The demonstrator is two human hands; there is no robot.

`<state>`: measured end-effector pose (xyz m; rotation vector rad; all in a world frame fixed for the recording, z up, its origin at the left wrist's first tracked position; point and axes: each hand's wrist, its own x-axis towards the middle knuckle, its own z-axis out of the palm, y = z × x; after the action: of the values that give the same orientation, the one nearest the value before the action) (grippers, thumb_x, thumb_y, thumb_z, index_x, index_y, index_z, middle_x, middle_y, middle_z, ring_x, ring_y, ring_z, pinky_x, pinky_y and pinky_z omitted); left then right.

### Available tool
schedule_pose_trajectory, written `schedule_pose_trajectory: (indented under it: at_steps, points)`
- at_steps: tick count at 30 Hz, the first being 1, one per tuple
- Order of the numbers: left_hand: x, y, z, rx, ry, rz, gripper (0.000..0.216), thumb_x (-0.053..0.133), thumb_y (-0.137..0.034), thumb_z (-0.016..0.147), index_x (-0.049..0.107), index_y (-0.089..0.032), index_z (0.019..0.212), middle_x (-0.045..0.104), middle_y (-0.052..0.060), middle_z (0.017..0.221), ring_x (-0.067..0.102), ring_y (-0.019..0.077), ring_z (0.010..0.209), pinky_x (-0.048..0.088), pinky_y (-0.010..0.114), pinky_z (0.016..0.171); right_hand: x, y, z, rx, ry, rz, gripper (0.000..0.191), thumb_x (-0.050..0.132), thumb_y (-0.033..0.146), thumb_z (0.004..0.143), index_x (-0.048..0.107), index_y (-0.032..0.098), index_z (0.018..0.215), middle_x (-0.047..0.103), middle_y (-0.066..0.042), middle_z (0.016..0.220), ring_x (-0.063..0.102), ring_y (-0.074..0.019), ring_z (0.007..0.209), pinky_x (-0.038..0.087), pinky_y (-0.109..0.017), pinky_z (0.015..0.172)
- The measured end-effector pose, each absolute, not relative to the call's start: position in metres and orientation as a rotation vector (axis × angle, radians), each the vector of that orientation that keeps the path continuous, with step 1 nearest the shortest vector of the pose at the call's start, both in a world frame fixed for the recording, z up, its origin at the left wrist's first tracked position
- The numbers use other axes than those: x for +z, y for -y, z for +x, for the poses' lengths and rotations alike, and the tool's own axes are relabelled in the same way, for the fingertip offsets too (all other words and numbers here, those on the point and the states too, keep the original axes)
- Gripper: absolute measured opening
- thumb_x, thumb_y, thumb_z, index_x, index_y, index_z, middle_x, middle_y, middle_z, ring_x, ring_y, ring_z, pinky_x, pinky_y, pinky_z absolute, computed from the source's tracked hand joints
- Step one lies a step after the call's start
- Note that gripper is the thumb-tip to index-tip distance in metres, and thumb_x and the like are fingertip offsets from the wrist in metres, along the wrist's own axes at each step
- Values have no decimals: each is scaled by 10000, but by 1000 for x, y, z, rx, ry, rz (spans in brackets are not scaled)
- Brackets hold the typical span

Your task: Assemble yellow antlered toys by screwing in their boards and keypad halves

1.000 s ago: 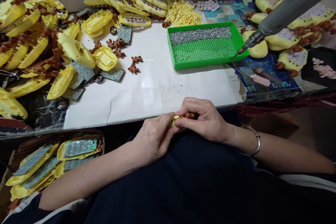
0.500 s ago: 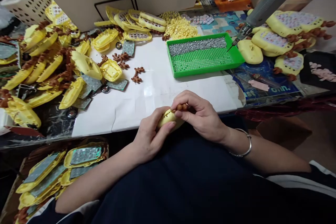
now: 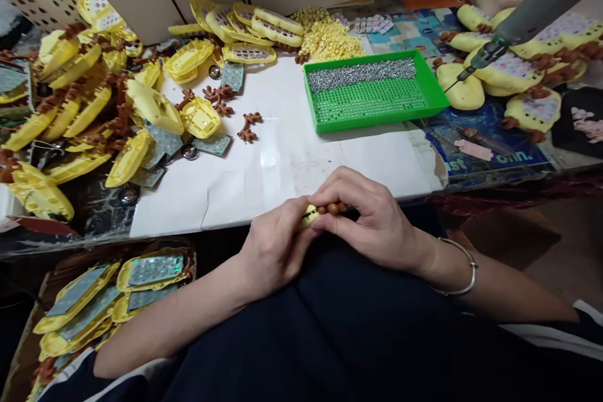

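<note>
Close to my body, just off the table's front edge, I hold a small yellow plastic casing with a dark seam along its side. My left hand is closed around it and covers most of it. In my right hand, thumb and fingers pinch a brown knobbly, antler-like part against the casing's end. The right fingertips also touch the casing. Whether the brown part sits inside the seam is hidden by my fingers.
A green tray of small screws stands ahead. Above its right end hangs an electric screwdriver. Yellow shells with circuit boards pile up at left; a box of shells is below. Finished-looking yellow casings lie at right.
My hands have drawn closer together, and the casing is turned so its seam shows and less of it is visible. The hanging screwdriver has swung right, past the tray's end.
</note>
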<state>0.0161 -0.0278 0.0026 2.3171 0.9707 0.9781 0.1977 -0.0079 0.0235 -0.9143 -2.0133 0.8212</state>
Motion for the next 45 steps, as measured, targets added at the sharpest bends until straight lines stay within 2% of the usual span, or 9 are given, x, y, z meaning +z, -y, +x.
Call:
schedule_pose_trajectory:
  at_steps: [4,9,15,21,27,31,35,41,45]
  points:
    - [1,29,17,953,-971,2346,255,497,-122,896,467,-131,1149,651,54,814,630,126,669,498,195,590,16,13,193,841,1912,-983,71,656,138,802,592,132,772,496,16,711,500,-72,628,434,-200,576]
    - [-1,27,16,986,-979,2142,201,520,-167,895,519,-154,1095,645,22,795,581,104,620,475,195,574,17,4,192,1060,1809,-1040,89,693,182,782,614,149,758,513,27,701,513,-76,658,447,-205,618]
    - [-14,26,10,1173,-926,1320,160,536,-295,928,548,-260,1083,657,16,1054,623,138,937,502,242,809,17,-5,202,1087,1701,-1011,379,717,406,782,624,168,1062,637,-55,1015,613,-137,912,528,-265,798]
    - [-27,24,7,1205,-822,1206,203,583,-294,906,573,-291,1109,635,3,1113,610,137,1000,487,248,870,9,2,201,799,1907,-971,310,586,418,882,657,117,891,676,-79,864,628,-134,803,515,-244,735]
    - [-19,23,8,1061,-949,1302,332,578,-379,898,574,-237,1199,600,70,1276,560,212,1177,452,321,983,4,5,199,507,1931,-1010,338,521,394,927,613,120,750,587,-42,669,548,-126,645,463,-250,606]
    - [-13,22,8,1066,-1011,1471,256,527,-367,923,607,-195,1095,687,48,986,638,171,897,499,261,776,0,3,200,818,1826,-1051,309,562,405,900,637,133,773,597,-23,689,572,-114,668,476,-232,634]
    - [-8,22,10,1116,-1098,1688,222,523,-312,918,602,-169,1069,651,-3,748,554,107,616,436,215,584,-3,1,201,1141,1682,-1073,259,633,401,842,659,145,811,622,-24,759,603,-126,736,496,-237,664]
    - [-4,18,14,1011,-1047,1724,284,543,-279,899,592,-157,1150,715,63,989,650,143,779,507,238,705,-17,0,206,1308,1352,-1066,358,722,521,727,665,184,829,678,-22,819,643,-153,802,549,-282,719]
    - [-2,18,13,957,-1068,1909,268,526,-257,911,582,-158,1153,723,68,972,671,155,790,515,238,709,-26,0,213,1329,1378,-1096,412,708,545,736,641,204,956,692,-50,954,664,-178,871,570,-347,789]
